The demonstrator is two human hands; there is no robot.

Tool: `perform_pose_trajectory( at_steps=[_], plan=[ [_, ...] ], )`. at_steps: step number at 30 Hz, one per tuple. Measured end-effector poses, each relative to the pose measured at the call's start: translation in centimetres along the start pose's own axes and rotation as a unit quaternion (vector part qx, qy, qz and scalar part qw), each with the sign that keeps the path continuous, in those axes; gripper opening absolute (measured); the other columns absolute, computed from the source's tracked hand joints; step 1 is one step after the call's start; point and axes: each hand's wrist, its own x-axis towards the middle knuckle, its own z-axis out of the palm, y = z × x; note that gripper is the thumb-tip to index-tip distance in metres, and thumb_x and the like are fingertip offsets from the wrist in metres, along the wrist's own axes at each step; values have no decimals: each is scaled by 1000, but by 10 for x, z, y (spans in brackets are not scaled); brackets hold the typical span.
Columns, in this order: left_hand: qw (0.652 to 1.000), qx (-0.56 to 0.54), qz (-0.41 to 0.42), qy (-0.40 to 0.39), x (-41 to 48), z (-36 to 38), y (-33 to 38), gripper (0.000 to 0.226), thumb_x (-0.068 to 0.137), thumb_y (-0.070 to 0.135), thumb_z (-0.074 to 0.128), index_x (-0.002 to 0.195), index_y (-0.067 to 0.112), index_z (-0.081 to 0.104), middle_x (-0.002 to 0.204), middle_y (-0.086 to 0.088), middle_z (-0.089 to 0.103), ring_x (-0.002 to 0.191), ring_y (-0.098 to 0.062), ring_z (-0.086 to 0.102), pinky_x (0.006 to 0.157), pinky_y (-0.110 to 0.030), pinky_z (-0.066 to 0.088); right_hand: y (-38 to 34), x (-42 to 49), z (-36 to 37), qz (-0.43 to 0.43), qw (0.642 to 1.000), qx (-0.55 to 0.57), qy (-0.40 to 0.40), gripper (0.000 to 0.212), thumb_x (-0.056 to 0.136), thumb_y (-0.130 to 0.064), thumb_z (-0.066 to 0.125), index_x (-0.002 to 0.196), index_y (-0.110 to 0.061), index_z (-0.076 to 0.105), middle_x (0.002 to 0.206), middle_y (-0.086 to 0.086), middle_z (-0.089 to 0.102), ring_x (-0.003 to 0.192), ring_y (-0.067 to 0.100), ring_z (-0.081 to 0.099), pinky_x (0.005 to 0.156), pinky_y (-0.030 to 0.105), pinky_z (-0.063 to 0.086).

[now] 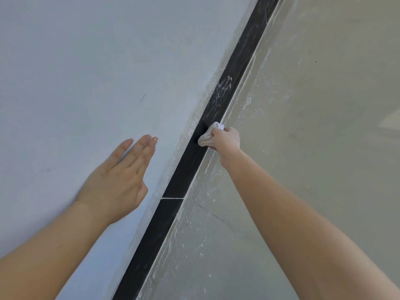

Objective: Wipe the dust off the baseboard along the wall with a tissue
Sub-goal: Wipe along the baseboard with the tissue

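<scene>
A black baseboard (179, 180) runs diagonally from the bottom middle to the top right, between the wall and the floor. My right hand (227, 138) grips a crumpled white tissue (207, 135) and presses it against the baseboard near the middle of the view. Beyond the tissue the baseboard carries whitish dust smears; the stretch nearer to me looks darker. My left hand (123, 176) lies flat against the wall, fingers straight and together, holding nothing.
The pale blue-white wall (75, 72) fills the left half. A beige floor (313, 105) with white specks and dust along its edge fills the right. A thin white joint line (173, 198) crosses the baseboard below my hands.
</scene>
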Motion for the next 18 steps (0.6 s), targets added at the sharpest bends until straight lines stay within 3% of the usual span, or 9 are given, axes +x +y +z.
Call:
perform_pose_trajectory(
  at_steps=[2,4,5,8,11,18],
  plan=[
    [999,-24,-16,-42,0,-13,4,67,85,25,13,147,-1,11,157,-11,9,145,-20,-7,118,-37,-11,-4,-13,-11,-2,999,-45,-15,15,91,-12,51,106,-12,51,83,3,57,80,18,60,82,30,52],
    [997,-22,-6,-68,0,-21,7,67,89,30,10,144,4,-18,154,-7,-23,135,-18,-37,109,-36,-29,-4,-32,-22,20,995,-85,-40,14,91,-12,53,105,-12,51,79,3,56,87,22,64,88,36,55],
    [994,-10,-2,-107,2,-29,7,68,92,33,11,142,4,-25,150,-6,-32,132,-17,-42,106,-37,-32,-5,-42,-26,31,992,-105,-55,14,90,-11,54,104,-11,52,79,4,57,90,24,66,89,38,55],
    [982,-47,-30,-180,12,-58,0,69,95,37,16,147,7,-17,150,0,-30,139,-15,-28,115,-35,-17,-13,-73,-41,56,983,-152,-88,2,91,-10,54,91,-10,52,80,6,57,87,24,66,85,37,57],
    [982,-64,-34,-173,22,-74,-16,66,96,35,17,148,7,-13,154,-2,-24,141,-18,-24,116,-35,-14,-29,-83,-54,38,973,-204,-105,16,90,-9,54,74,-11,53,76,6,57,81,22,63,82,33,58],
    [988,-134,-48,-57,60,-82,-12,64,97,34,17,148,3,-9,155,-10,-20,142,-24,-23,110,-38,-21,-76,-64,-54,11,962,-260,-79,16,87,-5,54,72,-8,52,73,7,55,70,19,60,76,33,58]
  ],
)
